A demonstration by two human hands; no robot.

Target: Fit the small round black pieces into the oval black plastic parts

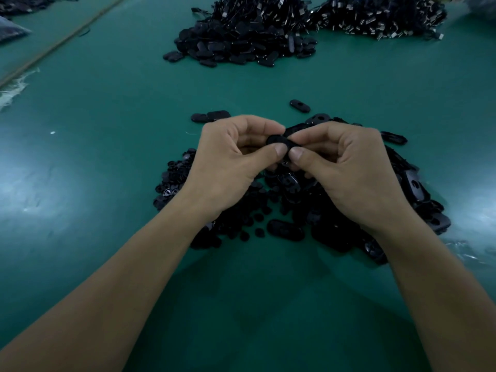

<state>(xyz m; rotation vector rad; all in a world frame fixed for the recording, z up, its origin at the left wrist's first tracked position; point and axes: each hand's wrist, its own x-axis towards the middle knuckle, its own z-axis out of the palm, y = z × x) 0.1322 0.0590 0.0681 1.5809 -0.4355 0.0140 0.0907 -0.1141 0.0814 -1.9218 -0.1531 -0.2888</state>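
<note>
Round pieces [177,178] left, oval parts [418,189] right

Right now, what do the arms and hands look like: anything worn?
Both bare: the left hand and right hand carry no gloves or rings, no watch at the wrists. The left forearm and right forearm show no sleeve up to the frame's edge.

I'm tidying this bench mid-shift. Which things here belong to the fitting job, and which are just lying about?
In the job: oval part, held by left hand and right hand; pile of round pieces; pile of oval parts.
Lying about: far cable heap; plastic bag.
</note>
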